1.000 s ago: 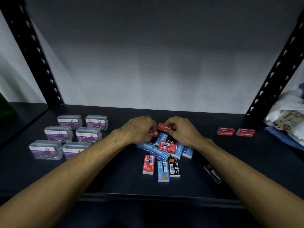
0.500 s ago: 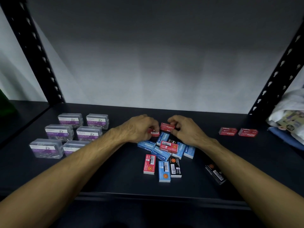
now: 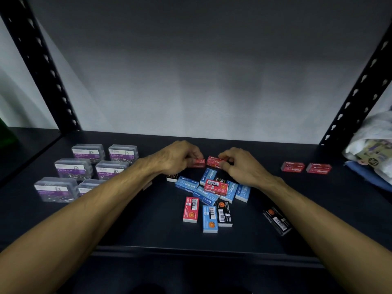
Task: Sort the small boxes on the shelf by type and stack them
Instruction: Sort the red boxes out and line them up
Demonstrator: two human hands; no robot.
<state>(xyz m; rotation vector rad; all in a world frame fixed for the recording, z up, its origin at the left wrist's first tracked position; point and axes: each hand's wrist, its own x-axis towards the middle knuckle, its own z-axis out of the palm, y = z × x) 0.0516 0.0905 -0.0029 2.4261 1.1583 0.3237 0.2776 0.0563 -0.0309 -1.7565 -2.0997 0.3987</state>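
Boxes of staples lie scattered mid-shelf before you on a black shelf (image 3: 84,225), framed by two black perforated uprights against a pale grey wall (image 3: 201,81). At the far right edge sits a bundle of white and blue cloth (image 3: 373,153). On your left, six clear paper clip boxes (image 3: 73,169) with purple labels stand in three rows of two. The loose pile (image 3: 210,192) mixes blue, red and black staple boxes, some overlapping, with one black box (image 3: 276,220) apart to the right. Two red boxes (image 3: 305,167) sit side by side well to the right. Your left hand (image 3: 177,159) pinches a small red box (image 3: 198,162) by its end; your right hand (image 3: 241,166) grips another red box (image 3: 214,161) just beside it, behind the pile
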